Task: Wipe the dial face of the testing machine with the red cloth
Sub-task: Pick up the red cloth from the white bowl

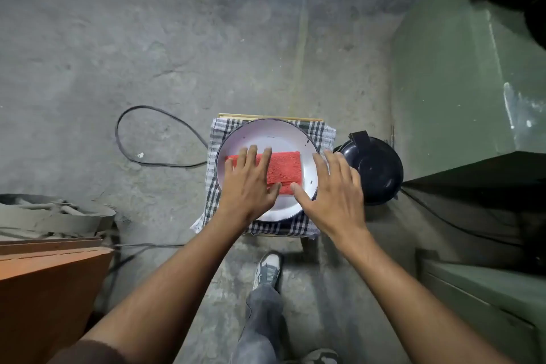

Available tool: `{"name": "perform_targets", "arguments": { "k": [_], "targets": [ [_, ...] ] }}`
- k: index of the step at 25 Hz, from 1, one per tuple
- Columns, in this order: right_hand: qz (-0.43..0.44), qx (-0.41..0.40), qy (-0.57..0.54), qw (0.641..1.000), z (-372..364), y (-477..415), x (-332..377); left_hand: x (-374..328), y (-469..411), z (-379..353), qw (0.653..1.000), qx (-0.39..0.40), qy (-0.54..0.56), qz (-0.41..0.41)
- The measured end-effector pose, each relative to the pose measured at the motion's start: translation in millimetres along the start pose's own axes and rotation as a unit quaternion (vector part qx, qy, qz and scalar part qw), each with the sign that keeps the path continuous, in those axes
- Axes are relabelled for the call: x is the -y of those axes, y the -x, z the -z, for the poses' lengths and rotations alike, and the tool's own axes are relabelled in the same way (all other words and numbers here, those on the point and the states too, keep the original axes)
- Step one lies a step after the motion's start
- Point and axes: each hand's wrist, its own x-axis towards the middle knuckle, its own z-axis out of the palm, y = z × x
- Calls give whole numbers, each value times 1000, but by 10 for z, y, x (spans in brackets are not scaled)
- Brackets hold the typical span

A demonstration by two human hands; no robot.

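A folded red cloth (285, 167) lies in a white enamel bowl (277, 136) on a small stool covered by a checked cloth (320, 131). My left hand (249, 183) rests flat on the left part of the red cloth, fingers spread. My right hand (334, 189) hovers open over the bowl's right rim, thumb near the cloth's near corner. The green testing machine (461, 91) stands at the right; its dial face is not in view.
A black round lidded pot (375, 171) sits on the floor between stool and machine. A black cable (133, 139) loops on the concrete floor at left. Orange boards (50, 281) and a dusty pan (56, 216) lie at lower left. My shoe (267, 270) is below the stool.
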Motion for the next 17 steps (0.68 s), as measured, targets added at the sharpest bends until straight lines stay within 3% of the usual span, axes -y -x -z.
{"name": "perform_targets", "arguments": {
  "k": [6,13,17],
  "targets": [
    [-32,30,10,999,-310,-30,-175,-62,-361,-493,989,91,-44,-112],
    [-44,39,21,998,-462,-35,-296,50,-363,-759,985,99,-61,-123],
    [-51,40,15,998,-460,-28,-288,159,-351,-790,990,86,-66,-85]
  ]
}}
